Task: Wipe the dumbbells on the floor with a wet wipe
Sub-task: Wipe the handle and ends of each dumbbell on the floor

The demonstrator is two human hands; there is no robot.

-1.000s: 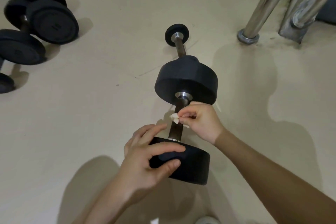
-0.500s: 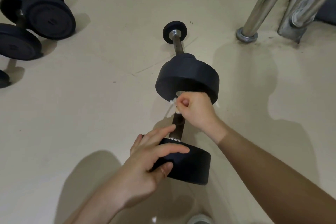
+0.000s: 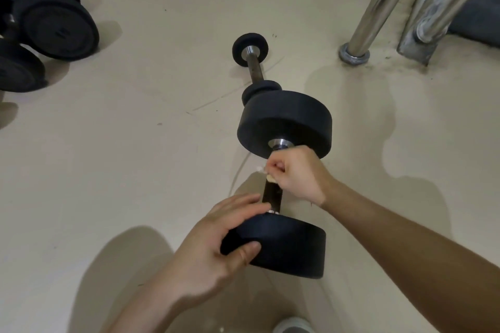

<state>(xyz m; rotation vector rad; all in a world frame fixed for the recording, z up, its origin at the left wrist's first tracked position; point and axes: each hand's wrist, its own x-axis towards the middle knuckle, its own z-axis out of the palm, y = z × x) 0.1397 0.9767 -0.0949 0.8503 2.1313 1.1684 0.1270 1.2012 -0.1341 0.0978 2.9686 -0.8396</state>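
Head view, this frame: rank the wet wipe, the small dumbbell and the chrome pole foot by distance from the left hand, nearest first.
From the left hand, which grips the big dumbbell:
1. wet wipe, just ahead, pinched in the right hand.
2. small dumbbell, farther ahead on the floor.
3. chrome pole foot, far upper right.

Your right hand (image 3: 296,174) hides most of the wipe (image 3: 270,177), only a scrap showing, and the upper handle (image 3: 272,194). The left edge cuts off the other dumbbells (image 3: 54,27); the bottom edge cuts your shoe (image 3: 293,326).
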